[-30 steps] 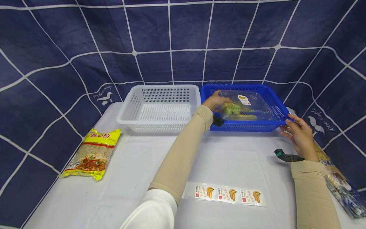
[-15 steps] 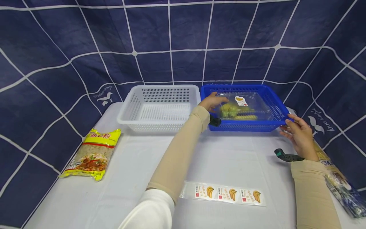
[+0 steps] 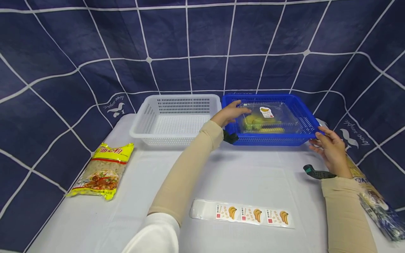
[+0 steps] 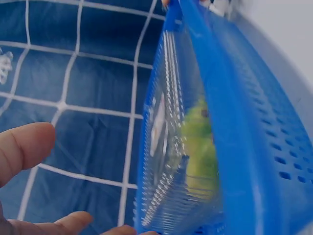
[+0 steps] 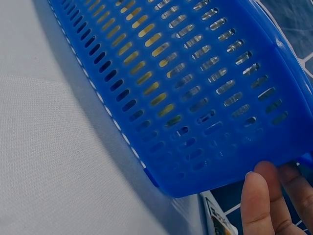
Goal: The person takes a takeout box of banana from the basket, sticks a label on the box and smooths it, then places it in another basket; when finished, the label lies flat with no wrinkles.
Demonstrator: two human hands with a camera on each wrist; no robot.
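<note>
A clear plastic clamshell box (image 3: 284, 114) lies in the blue basket (image 3: 262, 140), yellow-green bananas (image 3: 257, 122) showing through it. On its lid is a banana sticker (image 3: 266, 112). My left hand (image 3: 230, 114) hovers over the basket's left rim, thumb and fingers spread; in the left wrist view its fingers (image 4: 29, 144) are apart from the box. At the basket's front right corner, my right hand (image 3: 333, 151) holds the rim. The right wrist view has those fingertips (image 5: 257, 196) right at the corner, beside the slotted wall.
To the left stands a white basket (image 3: 175, 140). A strip of banana stickers (image 3: 252, 214) lies on the white table (image 3: 152, 175) in front. A yellow food packet (image 3: 102, 170) is at left, another packet (image 3: 376, 202) beside the right forearm. A dark blue curtain (image 3: 209, 38) closes the back.
The left hand has let go of the clamshell box and drawn back leftward. The box has settled lower and slightly left in the blue basket. The right hand stays at the corner.
</note>
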